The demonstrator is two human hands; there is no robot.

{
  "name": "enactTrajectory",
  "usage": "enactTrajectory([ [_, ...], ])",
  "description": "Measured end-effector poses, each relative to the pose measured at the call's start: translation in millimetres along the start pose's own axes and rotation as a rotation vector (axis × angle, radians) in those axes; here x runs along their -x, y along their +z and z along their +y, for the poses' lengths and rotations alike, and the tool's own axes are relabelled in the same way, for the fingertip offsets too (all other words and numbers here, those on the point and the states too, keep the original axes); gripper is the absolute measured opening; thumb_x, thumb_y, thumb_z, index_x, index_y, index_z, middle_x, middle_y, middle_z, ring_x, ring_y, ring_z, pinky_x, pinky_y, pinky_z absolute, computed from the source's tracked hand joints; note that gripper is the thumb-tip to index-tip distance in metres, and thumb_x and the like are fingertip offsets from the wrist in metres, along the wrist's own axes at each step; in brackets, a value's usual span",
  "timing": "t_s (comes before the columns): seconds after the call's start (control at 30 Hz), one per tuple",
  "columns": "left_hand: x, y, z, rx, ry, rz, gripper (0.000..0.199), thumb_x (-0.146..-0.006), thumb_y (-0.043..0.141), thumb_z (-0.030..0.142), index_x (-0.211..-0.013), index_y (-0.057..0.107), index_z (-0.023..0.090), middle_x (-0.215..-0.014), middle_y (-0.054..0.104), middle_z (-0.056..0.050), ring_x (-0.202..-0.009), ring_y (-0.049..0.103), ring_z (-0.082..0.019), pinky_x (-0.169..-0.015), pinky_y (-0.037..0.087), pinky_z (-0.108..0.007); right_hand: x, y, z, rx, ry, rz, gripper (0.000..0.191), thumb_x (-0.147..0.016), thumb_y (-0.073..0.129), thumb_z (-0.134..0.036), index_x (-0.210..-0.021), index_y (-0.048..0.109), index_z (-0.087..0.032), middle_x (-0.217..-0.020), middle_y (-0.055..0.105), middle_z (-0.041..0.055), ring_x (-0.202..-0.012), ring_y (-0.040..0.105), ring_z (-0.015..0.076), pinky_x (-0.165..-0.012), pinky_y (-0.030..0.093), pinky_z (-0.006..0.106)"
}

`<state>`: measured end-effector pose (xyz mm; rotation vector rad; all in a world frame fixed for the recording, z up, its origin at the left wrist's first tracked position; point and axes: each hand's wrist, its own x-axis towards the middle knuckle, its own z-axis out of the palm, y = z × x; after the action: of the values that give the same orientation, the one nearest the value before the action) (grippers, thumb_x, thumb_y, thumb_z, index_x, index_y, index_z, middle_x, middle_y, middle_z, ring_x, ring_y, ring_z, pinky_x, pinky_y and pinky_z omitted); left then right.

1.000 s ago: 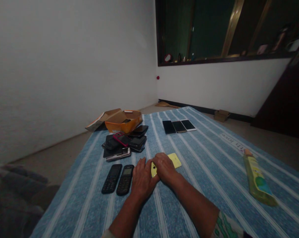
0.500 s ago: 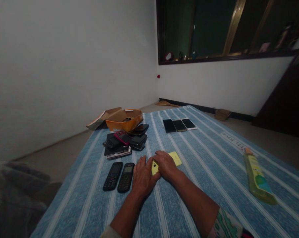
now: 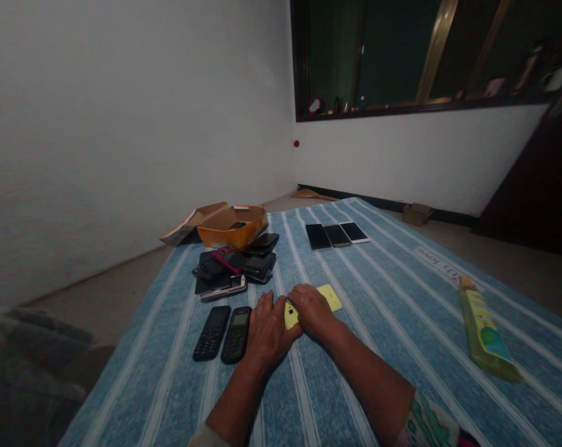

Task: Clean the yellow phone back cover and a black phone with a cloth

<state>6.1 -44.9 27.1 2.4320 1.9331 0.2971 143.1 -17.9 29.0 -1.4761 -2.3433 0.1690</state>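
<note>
Two yellow phones lie on the blue striped cloth (image 3: 355, 385) near the middle. My left hand (image 3: 269, 326) is closed around the left side of the nearer yellow phone (image 3: 291, 315), its thumb at the lower edge. From the other side my right hand (image 3: 312, 309) grips the same phone, fingers bent over its top. Behind the right hand, the second yellow phone (image 3: 330, 297) shows only in part. Left of my left hand are two black keypad phones, one close beside it (image 3: 236, 335) and one farther left (image 3: 211, 333).
Beyond the keypad phones is a pile of phones (image 3: 234, 267), with an open orange box (image 3: 234, 234) behind it. Three phones (image 3: 337, 235) lie side by side at the far middle. A yellow-green bottle (image 3: 488, 335) lies at the right.
</note>
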Motion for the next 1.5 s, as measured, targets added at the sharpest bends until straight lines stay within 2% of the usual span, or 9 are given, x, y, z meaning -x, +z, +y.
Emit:
enactTrajectory([
  [0.4, 3, 3.1, -1, 0.024, -0.009, 0.028, 0.061, -0.083, 0.059, 0.047, -0.134, 0.048, 0.015, -0.149, 0.040, -0.020, -0.140, 0.033, -0.038, -0.110, 0.029, -0.052, 4, -6, -2, 0.066, 0.045, 0.013, 0.017, -0.092, 0.049, -0.015, -0.093, 0.066, -0.017, -0.098, 0.065, 0.0063, -0.098, 0.056, 0.0198, -0.089, 0.036, 0.028],
  [0.67, 2, 5.9, -2, 0.044, -0.028, 0.022, 0.069, -0.080, 0.060, 0.056, -0.134, 0.047, 0.015, -0.150, 0.037, -0.019, -0.141, 0.031, -0.037, -0.112, 0.027, -0.048, 16, -18, 23, 0.099, 0.202, 0.031, 0.022, -0.093, 0.046, -0.013, -0.093, 0.068, -0.018, -0.100, 0.065, 0.0068, -0.096, 0.056, 0.0193, -0.083, 0.037, 0.027],
  [0.8, 3, 6.6, -2, 0.060, -0.037, 0.017, 0.071, -0.079, 0.061, 0.057, -0.135, 0.047, 0.015, -0.150, 0.038, -0.019, -0.141, 0.030, -0.037, -0.112, 0.027, -0.049, 16, -18, 21, 0.114, 0.265, 0.038, 0.024, -0.094, 0.045, -0.014, -0.095, 0.068, -0.017, -0.099, 0.065, 0.0089, -0.098, 0.056, 0.0210, -0.083, 0.037, 0.028],
  [0.87, 3, 7.0, -2, 0.060, -0.033, 0.020, 0.072, -0.079, 0.060, 0.056, -0.136, 0.047, 0.014, -0.150, 0.037, -0.020, -0.141, 0.031, -0.038, -0.112, 0.026, -0.050, 13, -14, 13, 0.116, 0.244, 0.038, 0.022, -0.094, 0.046, -0.015, -0.095, 0.068, -0.016, -0.099, 0.065, 0.0096, -0.098, 0.056, 0.0219, -0.085, 0.036, 0.029],
  [1.07, 4, 7.0, -2, 0.031, -0.026, 0.019, 0.068, -0.084, 0.056, 0.048, -0.138, 0.043, 0.009, -0.150, 0.036, -0.023, -0.142, 0.031, -0.037, -0.114, 0.026, -0.049, 4, 0, -8, 0.042, 0.026, 0.018, 0.021, -0.092, 0.047, -0.011, -0.093, 0.067, -0.017, -0.097, 0.064, 0.0066, -0.096, 0.055, 0.0198, -0.085, 0.037, 0.028],
  [1.3, 4, 0.5, 0, 0.033, -0.021, 0.012, 0.064, -0.082, 0.062, 0.043, -0.139, 0.045, 0.018, -0.150, 0.038, -0.021, -0.140, 0.034, -0.038, -0.111, 0.029, -0.051, 5, 1, -2, -0.004, -0.017, 0.036, 0.023, -0.096, 0.044, -0.016, -0.099, 0.067, -0.017, -0.097, 0.063, 0.0063, -0.096, 0.053, 0.0189, -0.085, 0.037, 0.027],
  [1.5, 3, -1.0, 0, 0.025, -0.033, 0.006, 0.063, -0.082, 0.063, 0.045, -0.137, 0.048, 0.018, -0.150, 0.039, -0.019, -0.141, 0.033, -0.036, -0.112, 0.028, -0.049, 9, 0, 2, -0.012, -0.047, 0.038, 0.020, -0.095, 0.049, -0.019, -0.101, 0.067, -0.018, -0.100, 0.064, 0.0064, -0.100, 0.053, 0.0191, -0.091, 0.036, 0.028],
])
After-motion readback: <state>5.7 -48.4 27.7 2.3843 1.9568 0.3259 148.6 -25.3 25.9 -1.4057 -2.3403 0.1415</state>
